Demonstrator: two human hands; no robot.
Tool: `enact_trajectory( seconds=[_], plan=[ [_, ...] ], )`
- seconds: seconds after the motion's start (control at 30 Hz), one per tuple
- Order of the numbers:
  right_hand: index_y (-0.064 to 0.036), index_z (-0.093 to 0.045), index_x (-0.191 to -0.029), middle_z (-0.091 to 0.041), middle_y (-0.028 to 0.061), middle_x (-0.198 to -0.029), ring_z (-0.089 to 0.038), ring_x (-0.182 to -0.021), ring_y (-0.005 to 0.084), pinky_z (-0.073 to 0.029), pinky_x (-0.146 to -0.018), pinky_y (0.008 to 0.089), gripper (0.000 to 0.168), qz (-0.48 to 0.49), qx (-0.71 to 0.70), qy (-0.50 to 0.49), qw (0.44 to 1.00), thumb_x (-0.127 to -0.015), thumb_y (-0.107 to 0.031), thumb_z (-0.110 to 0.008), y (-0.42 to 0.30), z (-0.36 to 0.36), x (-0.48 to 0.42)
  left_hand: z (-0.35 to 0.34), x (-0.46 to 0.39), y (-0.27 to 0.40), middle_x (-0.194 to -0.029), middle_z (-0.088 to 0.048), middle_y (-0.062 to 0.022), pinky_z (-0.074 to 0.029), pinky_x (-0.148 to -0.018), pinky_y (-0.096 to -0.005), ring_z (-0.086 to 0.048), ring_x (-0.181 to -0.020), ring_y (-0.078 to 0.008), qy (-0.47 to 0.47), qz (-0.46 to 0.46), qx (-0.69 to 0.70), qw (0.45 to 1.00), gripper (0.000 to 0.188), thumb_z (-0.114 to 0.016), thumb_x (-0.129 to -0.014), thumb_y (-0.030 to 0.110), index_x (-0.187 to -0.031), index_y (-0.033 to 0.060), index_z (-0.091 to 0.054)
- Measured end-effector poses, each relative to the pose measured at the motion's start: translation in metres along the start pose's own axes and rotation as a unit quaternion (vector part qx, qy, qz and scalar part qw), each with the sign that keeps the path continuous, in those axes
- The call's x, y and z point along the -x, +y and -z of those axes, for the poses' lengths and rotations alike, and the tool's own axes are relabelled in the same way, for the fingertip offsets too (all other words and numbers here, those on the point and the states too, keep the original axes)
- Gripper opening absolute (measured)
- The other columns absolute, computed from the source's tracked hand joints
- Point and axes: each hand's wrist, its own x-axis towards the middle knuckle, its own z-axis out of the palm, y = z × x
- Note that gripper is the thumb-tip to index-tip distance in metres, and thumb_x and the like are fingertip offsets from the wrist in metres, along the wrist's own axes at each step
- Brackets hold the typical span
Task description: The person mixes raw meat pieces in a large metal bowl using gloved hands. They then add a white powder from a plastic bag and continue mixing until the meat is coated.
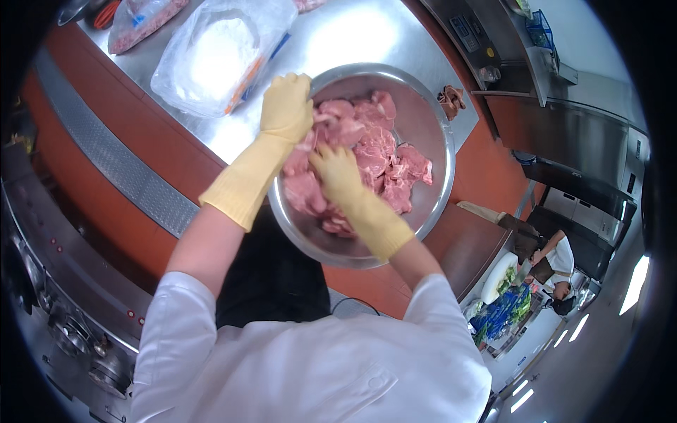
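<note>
A large stainless steel bowl [433, 211] stands at the near edge of the metal worktable [418, 47], holding several pieces of raw pink meat [375, 150]. My left hand [288, 100], in a cream rubber glove, is closed at the bowl's upper left rim. Its fingers curl over the edge. My right hand [336, 164], gloved alike, reaches into the bowl and presses among the meat, its fingertips partly hidden there. Some meat near both hands is blurred.
A clear plastic bag with white contents [222, 53] and a bag of ground meat [145, 21] lie on the table's left part. A brown crumpled item [451, 101] lies right of the bowl. Another person [550, 259] stands at a counter with leafy greens at the right.
</note>
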Motion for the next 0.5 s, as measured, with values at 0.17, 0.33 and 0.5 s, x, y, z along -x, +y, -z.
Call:
enact_trajectory(
  seconds=[0.17, 0.33, 0.5],
  plan=[
    [-0.013, -0.068, -0.106, -0.07, 0.0106, -0.106, -0.069, -0.099, 0.0332, -0.056, -0.082, 0.0489, 0.023, -0.182, 0.112, 0.025, 0.977, -0.083, -0.016, -0.071, 0.103, 0.027, -0.043, 0.004, 0.009, -0.01, -0.101, -0.067, -0.0207, -0.05, -0.089, -0.0485, -0.062, -0.097, -0.0417, -0.017, 0.004, -0.011, 1.0, 0.039, -0.077, -0.077, 0.007, -0.113, 0.0003, -0.065],
    [-0.015, -0.052, -0.147, -0.052, 0.0133, -0.152, -0.056, -0.133, 0.0355, -0.047, -0.112, 0.0443, 0.08, -0.283, -0.065, -0.092, 0.952, -0.075, -0.024, -0.085, 0.097, 0.033, 0.079, -0.002, 0.009, -0.004, -0.104, -0.068, -0.0215, -0.05, -0.091, -0.0478, -0.063, -0.098, -0.0414, 0.004, 0.05, 0.017, 0.999, 0.041, -0.078, -0.077, 0.008, -0.114, -0.0011, -0.065],
    [-0.014, -0.053, -0.145, -0.055, 0.0149, -0.145, -0.057, -0.125, 0.0402, -0.044, -0.108, 0.0524, 0.082, -0.146, -0.069, -0.085, 0.983, -0.068, -0.012, -0.079, -0.003, 0.008, 0.031, -0.01, 0.01, 0.005, -0.105, -0.067, -0.0226, -0.05, -0.091, -0.0488, -0.062, -0.098, -0.0426, -0.013, 0.003, 0.002, 1.0, 0.039, -0.077, -0.077, 0.006, -0.113, -0.0004, -0.066]
  ],
)
